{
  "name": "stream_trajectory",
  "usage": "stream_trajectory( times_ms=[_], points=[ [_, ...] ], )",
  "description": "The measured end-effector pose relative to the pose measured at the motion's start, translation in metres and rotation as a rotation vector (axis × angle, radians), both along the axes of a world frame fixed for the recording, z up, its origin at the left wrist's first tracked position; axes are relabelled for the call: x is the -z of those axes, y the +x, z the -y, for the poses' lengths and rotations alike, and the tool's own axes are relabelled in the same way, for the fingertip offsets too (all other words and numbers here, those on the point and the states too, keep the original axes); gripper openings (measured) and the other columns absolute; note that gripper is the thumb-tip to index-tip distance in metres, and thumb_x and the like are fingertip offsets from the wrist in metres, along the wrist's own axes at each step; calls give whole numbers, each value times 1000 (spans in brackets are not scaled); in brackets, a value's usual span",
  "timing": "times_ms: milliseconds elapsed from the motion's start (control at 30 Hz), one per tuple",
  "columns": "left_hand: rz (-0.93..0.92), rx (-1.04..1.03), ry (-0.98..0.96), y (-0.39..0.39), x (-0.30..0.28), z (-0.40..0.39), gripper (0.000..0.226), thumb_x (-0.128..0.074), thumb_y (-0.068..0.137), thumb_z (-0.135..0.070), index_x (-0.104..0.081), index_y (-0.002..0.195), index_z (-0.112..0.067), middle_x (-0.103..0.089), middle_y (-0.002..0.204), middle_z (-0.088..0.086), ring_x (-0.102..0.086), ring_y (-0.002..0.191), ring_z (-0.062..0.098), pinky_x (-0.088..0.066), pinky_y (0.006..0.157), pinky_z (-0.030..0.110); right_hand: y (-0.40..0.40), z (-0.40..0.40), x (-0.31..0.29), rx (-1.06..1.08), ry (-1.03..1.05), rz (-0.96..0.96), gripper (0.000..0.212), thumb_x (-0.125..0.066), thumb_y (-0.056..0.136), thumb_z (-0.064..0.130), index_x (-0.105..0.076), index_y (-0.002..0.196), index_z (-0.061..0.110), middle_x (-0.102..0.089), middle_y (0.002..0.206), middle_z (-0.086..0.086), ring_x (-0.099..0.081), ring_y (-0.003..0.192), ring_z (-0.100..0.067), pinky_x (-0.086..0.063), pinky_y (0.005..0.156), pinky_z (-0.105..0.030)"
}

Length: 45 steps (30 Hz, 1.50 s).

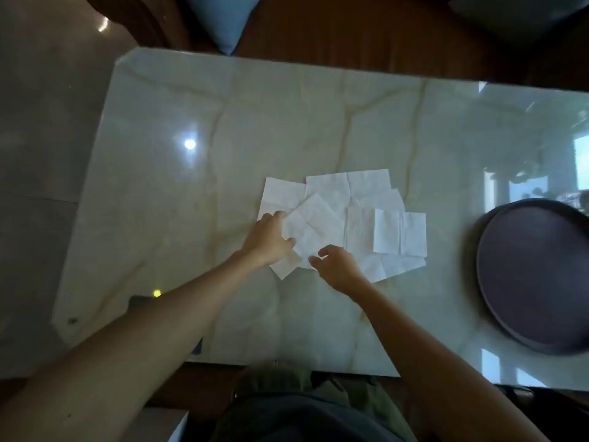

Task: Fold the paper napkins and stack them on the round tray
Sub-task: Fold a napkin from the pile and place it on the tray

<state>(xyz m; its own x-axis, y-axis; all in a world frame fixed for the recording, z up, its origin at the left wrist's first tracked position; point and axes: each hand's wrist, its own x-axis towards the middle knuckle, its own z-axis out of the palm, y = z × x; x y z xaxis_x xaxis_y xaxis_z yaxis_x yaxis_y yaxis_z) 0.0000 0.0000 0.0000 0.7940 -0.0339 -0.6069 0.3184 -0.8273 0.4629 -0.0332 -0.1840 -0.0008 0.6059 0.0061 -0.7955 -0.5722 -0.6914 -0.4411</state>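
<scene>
Several white paper napkins [347, 199] lie spread and overlapping in the middle of the marble table [223, 122]. One napkin [314, 228] lies skewed on top of the pile. My left hand [269, 240] pinches its left edge between thumb and fingers. My right hand [336, 264] hovers at its near corner with curled fingers; whether it holds the paper is unclear. A smaller folded napkin [400, 231] rests on the right side of the pile. The dark round tray [497, 282] sits at the right with nothing on it.
The table's near edge runs just above my lap. A brown sofa with a blue cushion [220, 20] stands behind the far edge. Glossy floor lies to the left. The tabletop reflects a lamp and a window.
</scene>
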Motion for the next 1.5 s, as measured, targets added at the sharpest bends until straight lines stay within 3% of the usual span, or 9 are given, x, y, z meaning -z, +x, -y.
stream_trajectory(
  times_ms=[133,367,467,600,767,900,1033,1200,1500],
  points=[
    [-55,-58,-13,-1,12,-3,66,-68,89,-40,-43,144,-15,-53,136,13,-60,118,35,-53,92,44,-8,-7,7,396,234,-134,33,-69,93,26,-66,112,-1,-72,98,-12,-70,72,-19,-52,61,-30],
    [-59,-152,-20,3,25,-7,32,-75,82,-43,-60,94,-16,-63,89,-3,-62,83,23,-53,74,37,-4,-16,7,735,299,-207,22,-71,94,23,-68,97,1,-59,81,-9,-59,62,-17,-49,60,-30],
    [-47,-206,-85,3,24,-5,34,-74,82,-30,-47,65,-18,-51,65,-6,-52,66,19,-38,61,31,-2,-13,6,706,292,-163,22,-73,92,27,-67,85,7,-52,71,-3,-45,58,-14,-35,53,-26],
    [-171,-379,-372,9,8,-5,28,-73,81,-22,-49,67,-18,-43,64,-5,-40,61,12,-31,57,29,-3,-1,-5,640,324,-98,26,-72,90,32,-70,88,6,-61,80,-5,-56,75,-17,-41,69,-28],
    [-378,-435,-809,2,-13,-7,33,-79,70,-35,-63,89,-15,-57,91,9,-54,87,22,-43,82,40,0,17,-20,845,522,-98,33,-73,93,32,-76,105,1,-69,91,-12,-64,79,-21,-52,75,-33],
    [-411,-439,-858,-6,-26,-5,43,-82,67,-37,-65,98,-13,-63,94,10,-62,85,20,-52,86,39,2,25,-42,778,558,-30,15,-69,94,12,-74,103,1,-75,99,-13,-71,82,-23,-54,77,-35],
    [-495,-538,-886,-9,-41,1,22,-72,91,-33,-70,101,-13,-70,82,1,-68,71,14,-55,64,28,-1,31,-68,643,543,139,17,-66,94,7,-75,109,8,-79,104,-8,-76,94,-24,-60,77,-31],
    [-427,-431,-929,-13,-61,17,28,-60,102,-26,-70,128,-20,-77,117,3,-74,101,18,-60,80,31,-6,42,-87,546,490,251,16,-63,96,8,-77,104,11,-79,100,-5,-73,91,-18,-60,80,-35],
    [-265,-402,-970,-10,-84,34,27,-53,104,-14,-74,116,-25,-74,108,2,-72,88,22,-59,75,36,-6,52,-101,733,628,225,29,-54,96,0,-80,97,14,-75,97,-8,-70,84,-19,-55,72,-29]
  ],
)
